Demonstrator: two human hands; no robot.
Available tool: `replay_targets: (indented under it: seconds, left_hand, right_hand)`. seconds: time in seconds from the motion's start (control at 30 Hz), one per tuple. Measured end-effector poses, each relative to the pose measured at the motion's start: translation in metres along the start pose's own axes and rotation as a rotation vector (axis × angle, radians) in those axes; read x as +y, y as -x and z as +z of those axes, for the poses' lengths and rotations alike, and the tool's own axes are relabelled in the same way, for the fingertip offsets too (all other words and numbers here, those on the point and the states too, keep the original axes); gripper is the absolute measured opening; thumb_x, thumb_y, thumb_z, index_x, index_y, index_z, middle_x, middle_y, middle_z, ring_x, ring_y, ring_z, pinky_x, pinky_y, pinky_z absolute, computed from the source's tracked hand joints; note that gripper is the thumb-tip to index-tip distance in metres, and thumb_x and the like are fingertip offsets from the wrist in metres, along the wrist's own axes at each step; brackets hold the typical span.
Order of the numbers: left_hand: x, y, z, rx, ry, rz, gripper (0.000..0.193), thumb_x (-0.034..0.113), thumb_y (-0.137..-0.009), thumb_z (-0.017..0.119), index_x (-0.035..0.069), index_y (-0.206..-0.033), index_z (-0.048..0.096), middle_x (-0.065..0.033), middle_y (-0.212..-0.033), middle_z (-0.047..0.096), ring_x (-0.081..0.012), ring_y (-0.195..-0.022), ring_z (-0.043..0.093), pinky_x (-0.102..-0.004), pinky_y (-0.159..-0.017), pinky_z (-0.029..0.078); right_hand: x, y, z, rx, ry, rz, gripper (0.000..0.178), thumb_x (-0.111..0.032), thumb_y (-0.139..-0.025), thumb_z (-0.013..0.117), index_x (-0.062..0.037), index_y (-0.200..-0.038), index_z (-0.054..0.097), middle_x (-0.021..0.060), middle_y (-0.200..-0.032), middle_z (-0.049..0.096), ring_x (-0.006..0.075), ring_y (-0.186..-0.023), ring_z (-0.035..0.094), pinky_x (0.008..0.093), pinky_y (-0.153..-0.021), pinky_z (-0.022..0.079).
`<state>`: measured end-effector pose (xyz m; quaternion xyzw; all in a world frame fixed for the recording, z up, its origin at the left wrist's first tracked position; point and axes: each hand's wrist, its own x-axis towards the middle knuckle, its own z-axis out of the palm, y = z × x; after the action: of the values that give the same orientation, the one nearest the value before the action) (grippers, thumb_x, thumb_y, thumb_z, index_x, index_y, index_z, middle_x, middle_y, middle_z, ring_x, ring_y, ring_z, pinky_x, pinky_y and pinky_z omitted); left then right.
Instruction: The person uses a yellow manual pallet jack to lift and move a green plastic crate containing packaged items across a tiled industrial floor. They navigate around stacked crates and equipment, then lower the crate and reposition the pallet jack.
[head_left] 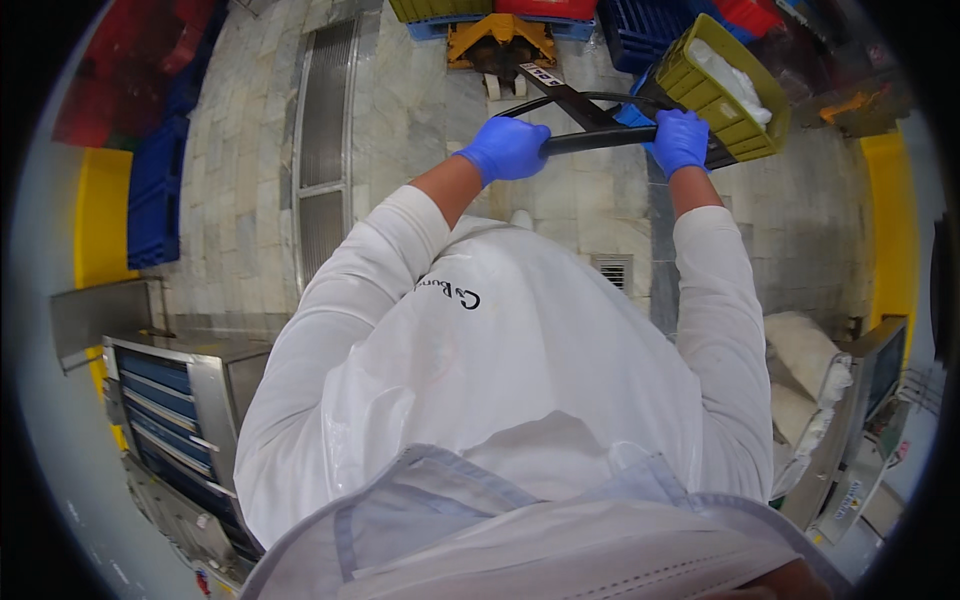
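Observation:
Both my hands wear blue gloves and grip the black handle [597, 141] of a yellow pallet jack [500, 42]. My left hand [508, 149] is wrapped round the handle's left end, and my right hand [680, 141] closes on its right end. From the handle a dark shaft runs away to the jack's yellow body and its small pale wheels. A blue pallet [428, 29] sits just behind that body, carrying a green crate and a red crate. Close beyond my right hand is an olive-green crate [715, 125] with a white plastic bag [735, 80] inside.
Blue crates [157, 190] are stacked along the left wall, with red ones above. A metal drain grate [322, 150] crosses the stone-tiled floor. Steel equipment [170, 400] stands lower left; pale sacks [800, 350] lie lower right. Yellow panels [890, 215] line the right wall.

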<state>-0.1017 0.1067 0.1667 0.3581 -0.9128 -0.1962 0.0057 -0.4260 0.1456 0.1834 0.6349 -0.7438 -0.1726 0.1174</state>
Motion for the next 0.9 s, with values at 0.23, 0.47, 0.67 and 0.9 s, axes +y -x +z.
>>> replay_targets:
  seconds: [0.23, 0.47, 0.67, 0.9]
  left_hand:
    - [-0.103, 0.021, -0.011, 0.013, -0.119, -0.099, 0.021, 0.034, -0.09, 0.071, 0.013, -0.09, 0.072, -0.017, -0.085, 0.074, -0.0408, -0.082, 0.073, -0.0539, -0.074, 0.058]
    - [-0.165, -0.014, -0.105, 0.114, -0.206, -0.337, 0.017, 0.03, -0.086, 0.074, 0.015, -0.094, 0.075, -0.0175, -0.088, 0.076, -0.0411, -0.084, 0.074, -0.0515, -0.076, 0.06]
    - [-0.186, -0.054, -0.132, 0.349, -0.152, -0.244, 0.019, 0.027, -0.082, 0.079, 0.011, -0.091, 0.073, -0.0189, -0.086, 0.075, -0.0425, -0.082, 0.073, -0.0526, -0.074, 0.059]
    - [-0.222, 0.061, 0.007, 0.181, -0.18, 0.053, 0.017, 0.019, -0.07, 0.082, 0.012, -0.073, 0.066, -0.0174, -0.074, 0.065, -0.0416, -0.071, 0.064, -0.0561, -0.066, 0.05]
  right_hand:
    - [-0.069, -0.018, 0.025, 0.168, -0.512, -0.214, 0.006, -0.021, -0.077, 0.074, -0.0177, -0.082, 0.076, 0.0107, -0.082, 0.075, 0.0331, -0.087, 0.074, 0.0467, -0.081, 0.053]
    - [-0.081, -0.113, -0.044, 0.309, -0.69, -0.373, 0.01, -0.026, -0.075, 0.074, -0.017, -0.078, 0.077, 0.0106, -0.077, 0.074, 0.0326, -0.075, 0.074, 0.0457, -0.071, 0.057]
    - [-0.076, -0.156, -0.066, 0.459, -0.665, -0.24, 0.01, -0.024, -0.07, 0.074, -0.0169, -0.076, 0.078, 0.0118, -0.074, 0.074, 0.033, -0.072, 0.073, 0.0468, -0.066, 0.056]
    - [-0.16, -0.013, 0.013, -0.039, -0.667, -0.325, 0.005, -0.02, -0.073, 0.069, -0.0178, -0.071, 0.073, 0.0142, -0.071, 0.071, 0.035, -0.069, 0.07, 0.0512, -0.077, 0.049]
